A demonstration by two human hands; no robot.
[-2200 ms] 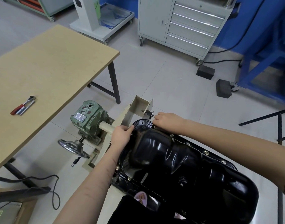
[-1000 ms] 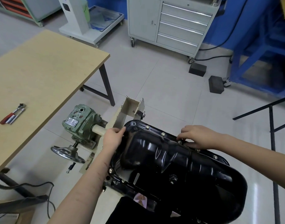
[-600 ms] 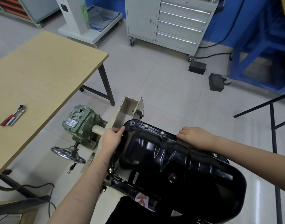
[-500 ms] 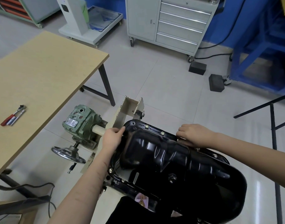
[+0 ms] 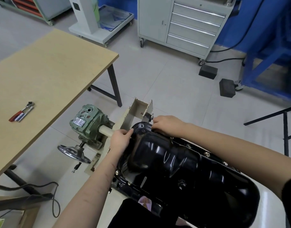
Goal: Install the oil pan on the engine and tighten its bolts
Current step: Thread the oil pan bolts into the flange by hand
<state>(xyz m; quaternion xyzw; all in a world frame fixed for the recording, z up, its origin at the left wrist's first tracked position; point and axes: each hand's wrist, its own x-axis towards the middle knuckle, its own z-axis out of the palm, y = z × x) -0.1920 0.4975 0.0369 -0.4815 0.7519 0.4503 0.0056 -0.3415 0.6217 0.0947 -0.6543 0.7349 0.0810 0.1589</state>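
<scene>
- Pan [image 5: 182, 170]: black, glossy, seated upside-down on the engine, which is itself mostly hidden beneath; flange bolts [image 5: 207, 154] show along both long edges.
- Landmark = pan. Stand bracket [image 5: 138, 109] just beyond its far end; green gearbox [image 5: 88, 123] w/ handwheel [image 5: 73, 153] to its left; table [image 5: 47, 76] further left, ratchet [image 5: 22, 111] lying on it.
- L hand [image 5: 119, 140]: grasps pan's far-left rim, fingers curled over the edge, steadying.
- R hand [image 5: 167, 125]: at pan's far-end flange, fingers curled down onto it, apparently pinching a bolt; the bolt itself is hidden, so cannot tell for sure.
- Step, by my reading: hand-starting/snugging bolts, far end; no tool in either hand.
- Next move likely calls for: finger-run remaining bolts, then fetch ratchet and tighten evenly, keeping pan square on its seat.
</scene>
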